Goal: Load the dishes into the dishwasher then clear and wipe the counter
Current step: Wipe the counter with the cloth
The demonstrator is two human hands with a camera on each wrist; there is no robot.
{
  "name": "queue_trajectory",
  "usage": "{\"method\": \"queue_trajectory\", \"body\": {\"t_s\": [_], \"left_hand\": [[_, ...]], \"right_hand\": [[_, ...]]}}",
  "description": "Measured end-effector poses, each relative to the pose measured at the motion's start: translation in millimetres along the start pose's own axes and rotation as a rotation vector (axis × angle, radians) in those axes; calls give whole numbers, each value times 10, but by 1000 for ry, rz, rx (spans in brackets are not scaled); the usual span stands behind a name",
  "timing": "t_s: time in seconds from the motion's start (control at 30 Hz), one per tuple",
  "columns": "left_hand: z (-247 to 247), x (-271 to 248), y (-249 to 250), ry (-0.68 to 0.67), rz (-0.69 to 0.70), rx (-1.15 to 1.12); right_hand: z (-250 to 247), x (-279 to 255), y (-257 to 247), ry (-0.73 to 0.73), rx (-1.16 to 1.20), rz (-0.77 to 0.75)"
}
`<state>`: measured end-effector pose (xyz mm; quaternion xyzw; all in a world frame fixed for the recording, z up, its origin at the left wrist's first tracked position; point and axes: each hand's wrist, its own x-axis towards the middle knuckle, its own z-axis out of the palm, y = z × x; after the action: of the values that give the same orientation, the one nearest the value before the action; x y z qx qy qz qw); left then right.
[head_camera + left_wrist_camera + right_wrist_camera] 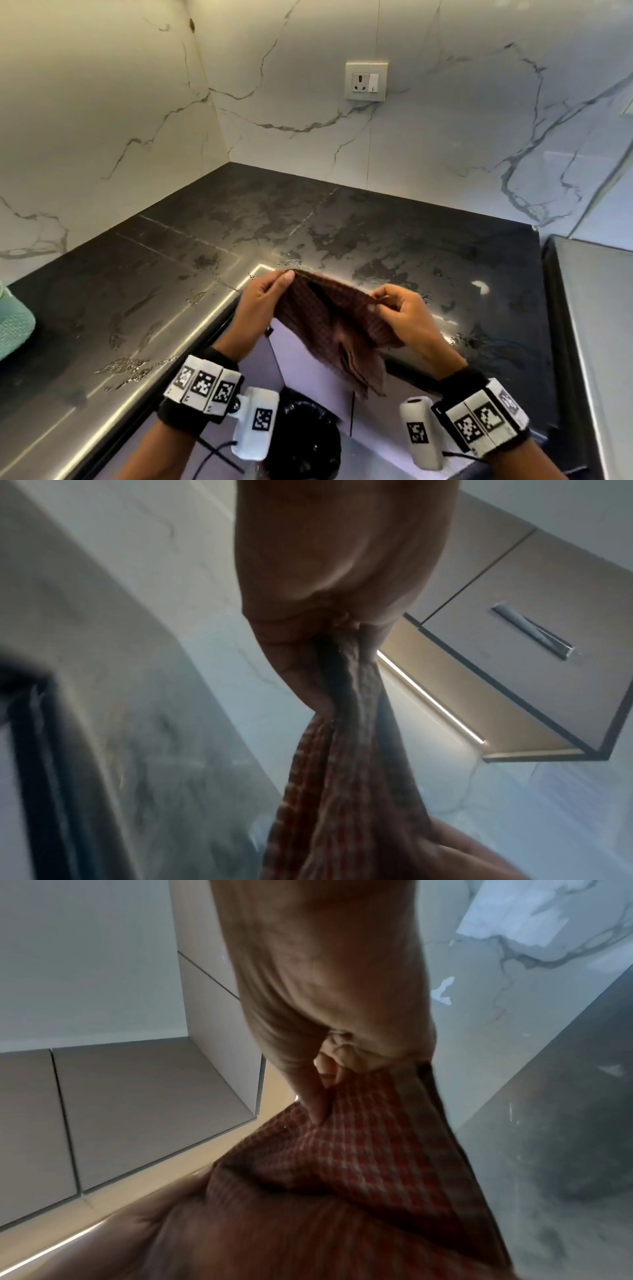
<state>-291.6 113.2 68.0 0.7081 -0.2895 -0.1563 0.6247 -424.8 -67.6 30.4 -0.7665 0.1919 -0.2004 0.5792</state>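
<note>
While my left hand and right hand each pinch an end of the checked cloth, it stretches left to right at lower centre, sagging between them just above the wet black counter, equally near both; marble walls enclose the corner.

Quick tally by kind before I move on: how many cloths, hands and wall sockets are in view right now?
Cloths: 2, a red checked cloth held up, and a mint green cloth on the counter
Hands: 2, left hand and right hand
Wall sockets: 1, socket
Total: 5
</note>
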Motion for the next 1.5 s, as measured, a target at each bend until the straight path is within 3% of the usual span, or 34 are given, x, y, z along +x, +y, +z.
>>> {"method": "queue_trajectory", "body": {"t_s": [0.1,0.23,0.33,0.47,0.67,0.8,0.87,1.0,1.07,1.13,1.23,1.33,1.4,1.5], "left_hand": [[-248,212,104,-34,205,319],[-536,510,329,-6,327,436],[-777,748,445,2,381,438],[-999,1113,549,-87,385,362],[-870,1558,506,-123,461,324],[-843,1509,344,-171,531,351],[-883,1406,136,-318,479,364],[-808,1245,-487,-574,229,446],[-693,1265,-782,-636,141,507],[-587,1397,-951,-584,109,532],[-388,1688,-976,-384,99,548],[-155,1796,-939,-260,43,693],[-23,1681,-940,-288,131,784],[112,1305,-1001,-466,149,751]], "right_hand": [[-160,187,-206,-19,-126,-114],[-331,427,-622,-89,-238,-216],[-415,548,-815,-52,-204,-269],[-488,776,-920,103,-247,-324],[-595,1058,-957,343,-279,-351],[-659,753,-927,270,-272,-354],[-619,527,-761,110,-287,-279],[-464,251,-168,-201,-301,17],[-421,260,135,-240,-391,46],[-433,381,298,-175,-428,86],[-487,709,343,26,-401,135],[-489,971,387,92,-699,241],[-447,977,428,62,-872,241],[-328,797,453,-167,-959,296]]}}
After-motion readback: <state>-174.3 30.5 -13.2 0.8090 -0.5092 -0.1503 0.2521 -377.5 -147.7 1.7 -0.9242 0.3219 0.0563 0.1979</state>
